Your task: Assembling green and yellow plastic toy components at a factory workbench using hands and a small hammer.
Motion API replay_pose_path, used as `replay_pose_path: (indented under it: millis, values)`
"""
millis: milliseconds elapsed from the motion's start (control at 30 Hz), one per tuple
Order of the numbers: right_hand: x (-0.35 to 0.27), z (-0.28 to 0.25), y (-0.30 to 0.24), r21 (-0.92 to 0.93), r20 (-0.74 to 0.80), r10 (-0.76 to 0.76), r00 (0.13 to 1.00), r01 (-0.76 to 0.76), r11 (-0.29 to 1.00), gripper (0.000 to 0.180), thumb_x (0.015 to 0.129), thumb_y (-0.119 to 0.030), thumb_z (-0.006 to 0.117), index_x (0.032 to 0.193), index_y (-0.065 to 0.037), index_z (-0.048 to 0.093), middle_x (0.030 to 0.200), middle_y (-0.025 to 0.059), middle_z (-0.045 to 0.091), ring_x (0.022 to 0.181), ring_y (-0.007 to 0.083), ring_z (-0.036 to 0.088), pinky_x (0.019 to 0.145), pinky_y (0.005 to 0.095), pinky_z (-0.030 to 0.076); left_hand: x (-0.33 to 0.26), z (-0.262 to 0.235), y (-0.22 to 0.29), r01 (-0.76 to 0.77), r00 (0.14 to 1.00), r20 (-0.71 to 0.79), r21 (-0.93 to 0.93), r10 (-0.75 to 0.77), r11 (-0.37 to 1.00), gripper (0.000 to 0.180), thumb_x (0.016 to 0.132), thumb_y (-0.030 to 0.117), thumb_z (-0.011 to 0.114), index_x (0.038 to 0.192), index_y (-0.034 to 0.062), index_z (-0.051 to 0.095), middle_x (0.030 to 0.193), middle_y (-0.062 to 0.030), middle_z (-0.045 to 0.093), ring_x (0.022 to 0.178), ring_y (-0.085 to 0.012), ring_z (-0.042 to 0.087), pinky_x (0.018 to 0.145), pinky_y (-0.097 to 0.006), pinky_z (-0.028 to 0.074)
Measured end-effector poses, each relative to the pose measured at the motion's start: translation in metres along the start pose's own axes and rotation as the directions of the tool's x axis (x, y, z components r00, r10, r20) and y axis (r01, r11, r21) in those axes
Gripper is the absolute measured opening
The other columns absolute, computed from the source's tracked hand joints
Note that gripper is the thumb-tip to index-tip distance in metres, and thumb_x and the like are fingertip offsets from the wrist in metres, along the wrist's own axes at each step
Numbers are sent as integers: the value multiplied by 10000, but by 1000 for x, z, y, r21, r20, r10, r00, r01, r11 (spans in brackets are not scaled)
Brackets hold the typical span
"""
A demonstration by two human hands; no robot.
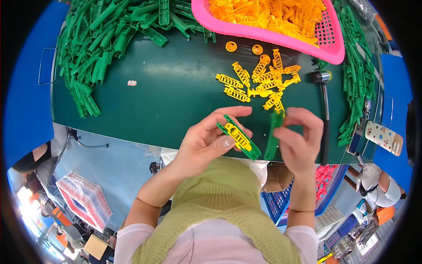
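Note:
In my left hand (206,140) is a green plastic half-shell (251,150) with a yellow ribbed insert (238,137) lying in it; my thumb presses on the insert. My right hand (301,136) pinches a second green half-shell (273,140), slightly blurred, a short way to the right and apart from the first. Just beyond both hands lies a loose group of yellow ribbed inserts (267,80) on the dark green table (167,97). Two small round orange-yellow pieces (231,46) lie behind that group.
A pink basket (263,34) full of yellow pieces stands at the back. Heaps of green shells lie left (103,39) and right (355,75). A hammer (324,101) lies right of my right hand, and a patterned phone-like object (383,138) is at the right edge.

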State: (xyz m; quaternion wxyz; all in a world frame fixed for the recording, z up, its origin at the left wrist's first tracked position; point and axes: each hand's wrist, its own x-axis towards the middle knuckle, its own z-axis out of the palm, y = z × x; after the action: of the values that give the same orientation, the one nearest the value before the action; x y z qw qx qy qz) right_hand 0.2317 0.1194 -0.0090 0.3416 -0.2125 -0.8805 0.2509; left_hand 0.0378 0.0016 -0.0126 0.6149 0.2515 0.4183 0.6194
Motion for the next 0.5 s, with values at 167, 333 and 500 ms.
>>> replay_pose_path:
  millis: [167,333,500]
  values:
    - [16,15,-15,242,170,80,982,-120,963,216,695,86,693,874,-32,704,1078,125,566,839,225,618,718,299,533,-1,-3,0,140,983,137,-136,-121,981,382,912,312,649,1073,-20,553,1379,-190,445,1027,-163,599,837,-316,512]
    - [14,20,-37,547,154,421,894,-432,717,226,827,60,634,1044,0,650,1092,130,593,894,209,633,809,294,511,-1,-18,-11,5,975,217,-222,44,975,316,947,267,603,1116,5,553,1390,-134,398,1196,-197,508,854,-308,526]
    - [1,15,-38,688,637,481,603,-726,0,342,957,-232,595,1161,37,540,1046,102,639,916,166,644,812,300,513,-1,-13,4,-84,994,65,-99,91,992,460,849,451,700,934,13,590,1282,-256,472,1014,-201,537,813,-304,498]
